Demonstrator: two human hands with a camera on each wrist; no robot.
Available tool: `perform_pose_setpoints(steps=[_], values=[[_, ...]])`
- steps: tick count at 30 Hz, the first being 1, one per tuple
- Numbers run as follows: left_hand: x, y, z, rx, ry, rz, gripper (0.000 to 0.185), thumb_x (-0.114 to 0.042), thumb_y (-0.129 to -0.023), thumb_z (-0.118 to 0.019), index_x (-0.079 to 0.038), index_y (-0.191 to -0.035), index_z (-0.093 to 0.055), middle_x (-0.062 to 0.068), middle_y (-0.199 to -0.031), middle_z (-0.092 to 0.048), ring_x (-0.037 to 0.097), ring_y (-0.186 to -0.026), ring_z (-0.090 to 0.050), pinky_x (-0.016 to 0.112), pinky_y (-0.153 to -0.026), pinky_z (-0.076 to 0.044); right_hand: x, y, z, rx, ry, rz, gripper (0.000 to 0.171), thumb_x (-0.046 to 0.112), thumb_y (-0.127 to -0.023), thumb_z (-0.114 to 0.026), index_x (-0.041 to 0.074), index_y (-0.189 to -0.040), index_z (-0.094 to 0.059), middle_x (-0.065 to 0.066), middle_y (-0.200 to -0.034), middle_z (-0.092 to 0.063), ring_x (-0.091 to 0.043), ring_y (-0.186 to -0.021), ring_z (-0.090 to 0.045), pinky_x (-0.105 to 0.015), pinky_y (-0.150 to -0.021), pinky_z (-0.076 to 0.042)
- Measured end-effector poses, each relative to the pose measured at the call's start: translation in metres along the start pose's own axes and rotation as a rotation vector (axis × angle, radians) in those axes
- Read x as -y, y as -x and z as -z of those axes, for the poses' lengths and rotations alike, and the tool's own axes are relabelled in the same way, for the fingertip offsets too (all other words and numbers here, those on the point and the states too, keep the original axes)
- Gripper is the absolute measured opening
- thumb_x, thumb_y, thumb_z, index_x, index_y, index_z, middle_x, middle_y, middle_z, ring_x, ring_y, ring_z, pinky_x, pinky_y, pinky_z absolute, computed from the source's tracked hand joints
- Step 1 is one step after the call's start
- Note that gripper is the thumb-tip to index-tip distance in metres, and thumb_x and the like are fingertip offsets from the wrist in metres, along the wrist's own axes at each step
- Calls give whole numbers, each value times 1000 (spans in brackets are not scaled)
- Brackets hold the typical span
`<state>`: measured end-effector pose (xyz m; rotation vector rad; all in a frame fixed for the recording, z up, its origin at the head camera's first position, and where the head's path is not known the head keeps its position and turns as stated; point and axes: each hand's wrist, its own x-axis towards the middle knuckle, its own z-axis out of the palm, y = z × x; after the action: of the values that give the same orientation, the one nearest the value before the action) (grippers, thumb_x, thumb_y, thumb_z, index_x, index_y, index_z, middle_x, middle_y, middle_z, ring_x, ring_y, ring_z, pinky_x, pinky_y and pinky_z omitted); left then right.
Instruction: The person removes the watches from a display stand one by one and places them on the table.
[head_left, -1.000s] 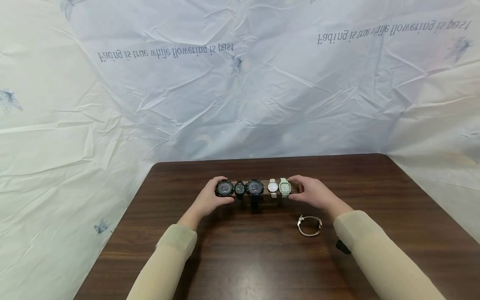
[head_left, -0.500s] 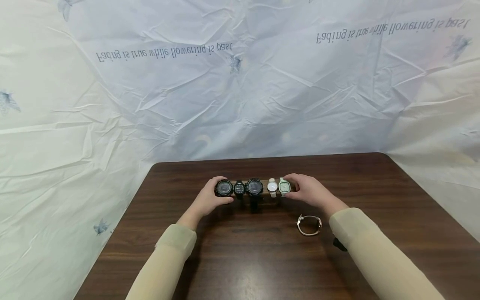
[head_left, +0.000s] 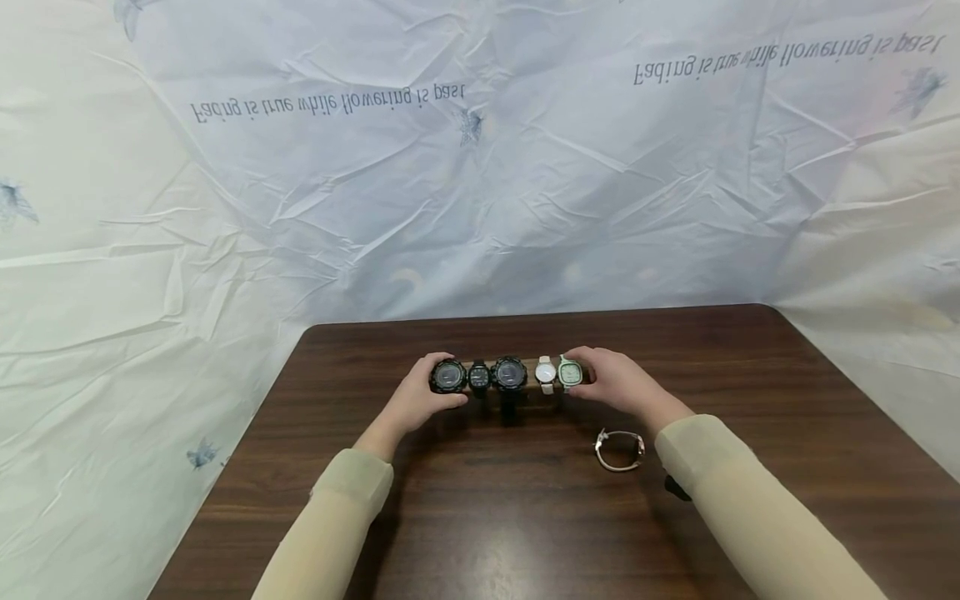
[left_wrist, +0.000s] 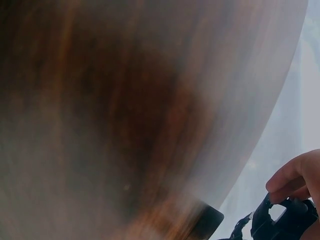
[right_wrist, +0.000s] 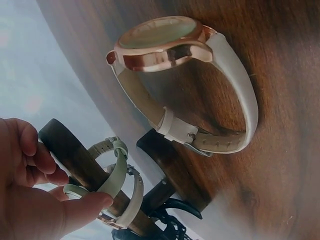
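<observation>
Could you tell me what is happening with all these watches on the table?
A person holds a wooden watch stand by both ends. The left hand grips the end by a large black watch; the right hand grips the end by a pale green watch. Five watches hang on the bar. A sixth, a rose-gold watch with a white strap, lies loose on the dark wooden table near the right wrist.

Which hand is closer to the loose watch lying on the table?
Right. The right hand holds the rack's end just beyond the loose watch; the left hand grips the far black watch at the rack's other end.
</observation>
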<state>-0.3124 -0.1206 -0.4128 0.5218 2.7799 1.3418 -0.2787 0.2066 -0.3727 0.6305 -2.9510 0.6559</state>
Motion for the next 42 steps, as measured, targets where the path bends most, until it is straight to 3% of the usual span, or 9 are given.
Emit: perform_pose_setpoints(steps=[42], values=[[-1, 2, 1, 7, -14, -9, 66, -43, -64, -72, -31, -120, -40, -7, -115, -42, 12, -99, -47, 36, -78, -41, -2, 4, -3, -68, 70, 69, 50, 21, -74, -69, 8, -118, -48, -4, -91, -52, -12, -69, -47, -29, -59, -40]])
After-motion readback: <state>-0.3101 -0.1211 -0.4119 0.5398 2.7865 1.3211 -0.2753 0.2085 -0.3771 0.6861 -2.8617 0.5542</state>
